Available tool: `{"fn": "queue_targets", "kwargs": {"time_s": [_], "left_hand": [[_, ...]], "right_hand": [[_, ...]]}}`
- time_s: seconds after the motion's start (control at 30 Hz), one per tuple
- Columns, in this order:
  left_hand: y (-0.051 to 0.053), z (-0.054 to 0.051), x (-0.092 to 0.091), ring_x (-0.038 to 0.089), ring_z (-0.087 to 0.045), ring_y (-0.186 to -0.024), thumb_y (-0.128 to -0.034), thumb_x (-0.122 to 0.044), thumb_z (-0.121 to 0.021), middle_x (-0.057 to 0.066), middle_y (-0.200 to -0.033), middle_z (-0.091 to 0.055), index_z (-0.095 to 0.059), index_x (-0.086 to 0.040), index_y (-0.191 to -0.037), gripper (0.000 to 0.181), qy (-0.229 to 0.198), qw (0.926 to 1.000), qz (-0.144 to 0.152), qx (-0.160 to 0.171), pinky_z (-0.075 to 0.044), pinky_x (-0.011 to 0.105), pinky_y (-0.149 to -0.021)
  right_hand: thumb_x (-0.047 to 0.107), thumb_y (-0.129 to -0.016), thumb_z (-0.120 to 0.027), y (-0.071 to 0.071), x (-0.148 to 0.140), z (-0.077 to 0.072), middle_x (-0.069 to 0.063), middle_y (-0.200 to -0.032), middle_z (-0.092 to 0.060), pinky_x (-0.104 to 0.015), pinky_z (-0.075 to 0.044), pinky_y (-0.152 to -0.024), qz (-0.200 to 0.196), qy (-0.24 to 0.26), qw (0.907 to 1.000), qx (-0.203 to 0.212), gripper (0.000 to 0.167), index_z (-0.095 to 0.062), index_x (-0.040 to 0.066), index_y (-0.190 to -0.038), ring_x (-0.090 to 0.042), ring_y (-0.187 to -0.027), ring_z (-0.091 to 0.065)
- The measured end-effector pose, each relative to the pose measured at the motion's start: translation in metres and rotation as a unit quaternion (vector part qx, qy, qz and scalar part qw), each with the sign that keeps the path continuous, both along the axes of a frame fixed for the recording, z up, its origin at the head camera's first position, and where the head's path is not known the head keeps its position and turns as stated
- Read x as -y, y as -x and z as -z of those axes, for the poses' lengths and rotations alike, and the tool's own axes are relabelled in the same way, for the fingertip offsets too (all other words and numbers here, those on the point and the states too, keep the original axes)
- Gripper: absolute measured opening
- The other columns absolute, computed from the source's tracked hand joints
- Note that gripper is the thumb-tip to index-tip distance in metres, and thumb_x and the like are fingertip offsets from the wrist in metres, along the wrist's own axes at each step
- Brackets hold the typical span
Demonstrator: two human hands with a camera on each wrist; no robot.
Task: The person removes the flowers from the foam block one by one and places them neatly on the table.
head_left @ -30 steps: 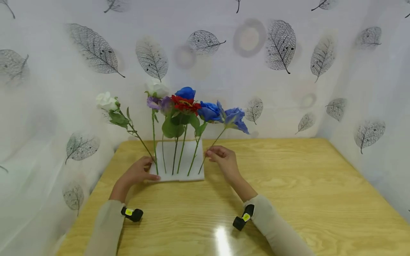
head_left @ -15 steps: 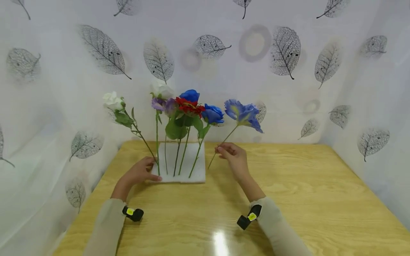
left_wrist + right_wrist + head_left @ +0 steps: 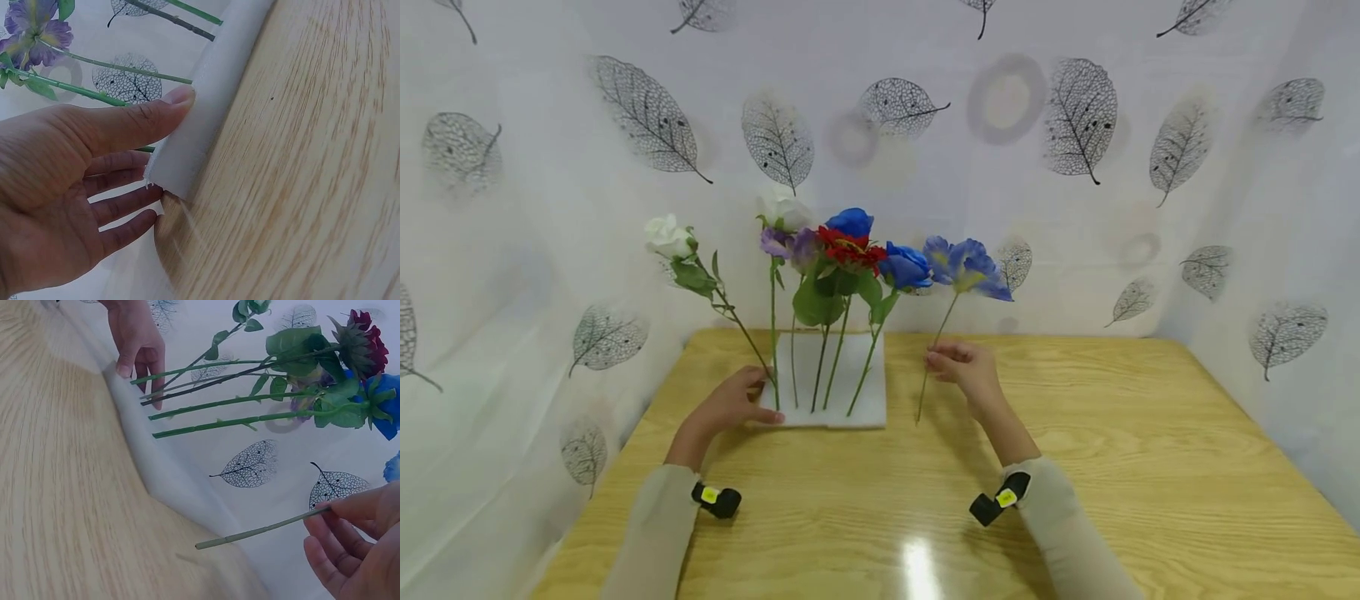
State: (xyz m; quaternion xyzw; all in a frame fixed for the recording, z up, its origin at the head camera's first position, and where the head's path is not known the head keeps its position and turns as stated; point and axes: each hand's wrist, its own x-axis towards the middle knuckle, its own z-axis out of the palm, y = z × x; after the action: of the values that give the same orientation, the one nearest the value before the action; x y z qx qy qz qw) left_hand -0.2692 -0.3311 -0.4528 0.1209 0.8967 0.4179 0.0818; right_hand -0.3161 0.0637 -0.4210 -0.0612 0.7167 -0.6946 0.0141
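My right hand [image 3: 973,375] pinches the stem of a blue-violet iris [image 3: 966,268] between thumb and fingers, to the right of the white foam block [image 3: 872,392]. In the right wrist view the iris stem's cut lower end [image 3: 206,544] is free, apart from the foam. My left hand [image 3: 730,407] holds the foam's left end; the thumb [image 3: 147,119] lies on top and the fingers are at its side. Several stems stand in the foam: white roses [image 3: 670,237], a purple flower [image 3: 775,242], a red flower [image 3: 850,248] and blue roses [image 3: 906,267].
A wooden table [image 3: 1112,450] carries the foam. Behind it hangs a pale curtain [image 3: 925,183] printed with leaf skeletons. The leftmost white rose leans outward over the left hand.
The iris stem has come out of the foam's right end. My right hand has carried it rightward, and the stem now stands more upright. The left hand stays on the foam.
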Motion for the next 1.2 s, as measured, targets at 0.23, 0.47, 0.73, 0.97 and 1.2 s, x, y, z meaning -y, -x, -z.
{"fn": "queue_targets", "kwargs": {"time_s": [0.23,0.47,0.73,0.97,1.2], "left_hand": [[-0.001,-0.002,0.0,0.059,-0.04,-0.137,-0.0848,-0.02,-0.085,0.037,-0.155,-0.032,-0.038,0.01,-0.149,0.085,0.005,1.0,-0.004,0.007,-0.044,0.063,-0.111],[-0.001,-0.004,0.001,0.058,-0.041,-0.137,-0.0842,-0.021,-0.086,0.036,-0.153,-0.034,-0.042,0.008,-0.146,0.082,0.008,0.9999,-0.007,0.009,-0.044,0.062,-0.111],[0.003,-0.001,0.001,0.057,-0.041,-0.137,-0.0839,-0.021,-0.086,0.037,-0.152,-0.035,-0.041,0.012,-0.147,0.085,0.005,1.0,-0.001,0.003,-0.044,0.063,-0.111],[0.005,0.002,0.002,0.058,-0.039,-0.137,-0.0845,-0.019,-0.086,0.037,-0.152,-0.034,-0.041,0.013,-0.146,0.083,0.004,1.0,0.003,-0.004,-0.042,0.064,-0.112],[0.002,0.002,0.003,0.06,-0.042,-0.132,-0.0825,-0.034,-0.087,0.039,-0.148,-0.037,-0.042,0.013,-0.145,0.09,0.015,0.9995,0.01,-0.025,-0.045,0.064,-0.108]], "right_hand": [[0.006,-0.097,-0.068,-0.001,-0.001,0.006,-0.008,-0.097,-0.079,-0.039,-0.065,-0.082,-0.026,-0.018,0.9992,0.023,0.035,-0.063,-0.016,-0.124,-0.008,-0.08,-0.074],[0.007,-0.099,-0.066,-0.001,-0.004,0.008,-0.021,-0.113,-0.075,-0.043,-0.064,-0.087,-0.064,-0.076,0.9936,0.055,0.034,-0.063,-0.014,-0.126,-0.012,-0.083,-0.075],[0.003,-0.097,-0.066,0.005,-0.009,0.02,-0.007,-0.093,-0.079,-0.025,-0.062,-0.07,-0.114,-0.085,0.9847,0.101,0.033,-0.064,-0.014,-0.126,-0.009,-0.074,-0.073],[0.002,-0.095,-0.068,0.012,-0.01,0.034,-0.006,-0.094,-0.08,-0.024,-0.062,-0.068,-0.124,-0.059,0.9825,0.126,0.035,-0.064,-0.013,-0.127,-0.009,-0.076,-0.073],[-0.001,-0.095,-0.067,0.011,-0.008,0.041,-0.007,-0.09,-0.079,-0.023,-0.062,-0.064,-0.133,-0.045,0.9789,0.148,0.036,-0.063,-0.015,-0.128,-0.011,-0.071,-0.074]]}}
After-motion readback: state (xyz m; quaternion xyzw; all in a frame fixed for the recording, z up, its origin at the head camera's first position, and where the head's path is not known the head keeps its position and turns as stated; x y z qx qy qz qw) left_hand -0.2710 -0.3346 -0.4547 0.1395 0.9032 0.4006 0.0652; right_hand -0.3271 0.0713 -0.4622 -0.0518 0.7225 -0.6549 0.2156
